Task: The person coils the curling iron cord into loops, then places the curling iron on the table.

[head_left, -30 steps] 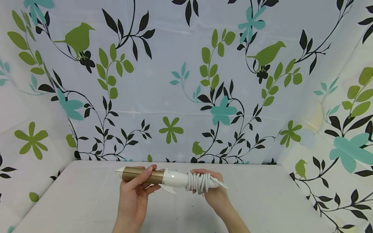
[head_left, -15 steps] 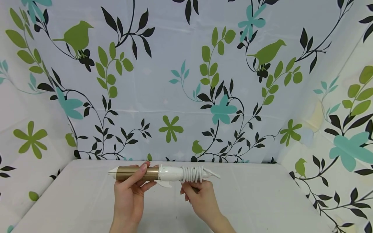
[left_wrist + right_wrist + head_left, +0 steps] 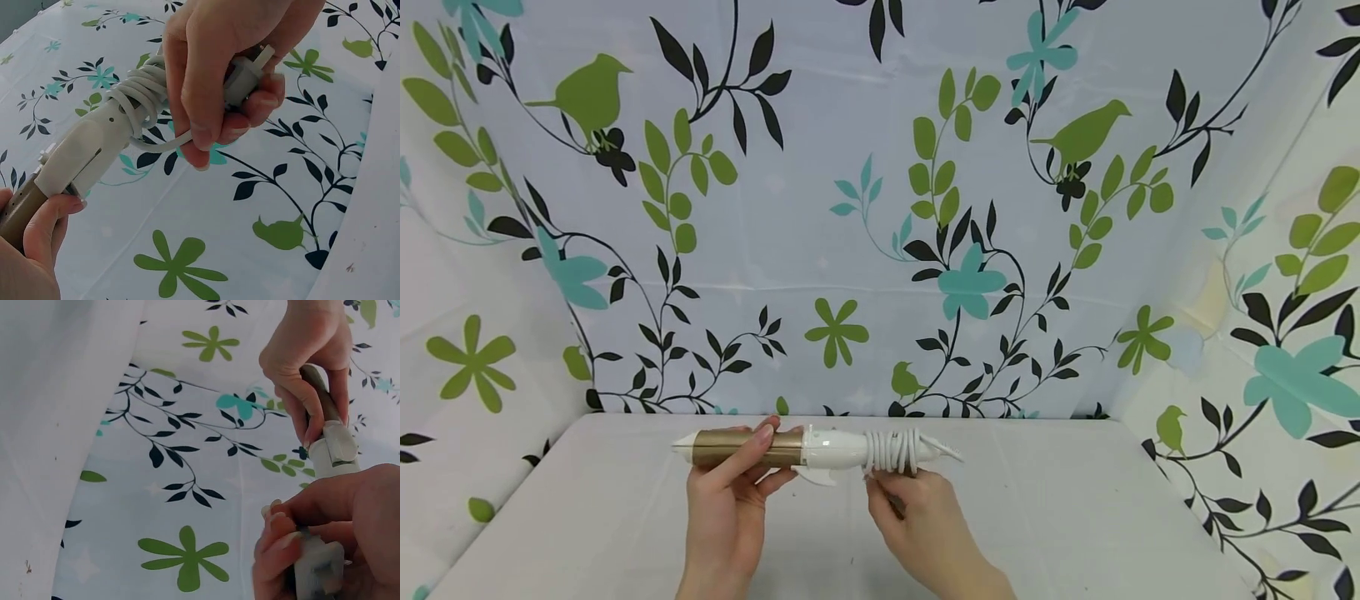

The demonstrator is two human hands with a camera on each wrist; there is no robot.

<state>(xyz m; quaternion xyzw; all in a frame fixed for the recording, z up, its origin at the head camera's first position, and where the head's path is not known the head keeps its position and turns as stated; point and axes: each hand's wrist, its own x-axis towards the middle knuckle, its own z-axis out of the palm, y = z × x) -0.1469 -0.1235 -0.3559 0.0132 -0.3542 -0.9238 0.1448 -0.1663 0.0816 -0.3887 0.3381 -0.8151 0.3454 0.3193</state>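
Observation:
A curling iron [image 3: 835, 450] with a gold barrel [image 3: 709, 447] and white handle lies level above the white table. My left hand [image 3: 726, 517] grips it by the barrel, thumb across the front. Around the handle a white power cord [image 3: 891, 452] is wound in several turns. Just below these coils is my right hand [image 3: 932, 529]. In the left wrist view its thumb and forefinger pinch the loose end of the cord, and its other fingers curl round the grey-white plug [image 3: 242, 81]. Under the handle sticks out a white clamp lever [image 3: 814, 475].
Under both hands spreads a white tabletop [image 3: 587, 517] with small dark specks. A cloth printed with leaves, birds and flowers [image 3: 805, 208] hangs behind and along both sides of the table.
The right hand has moved from the end of the handle to below the coils, bringing the cord end down. The curling iron and left hand have shifted slightly left.

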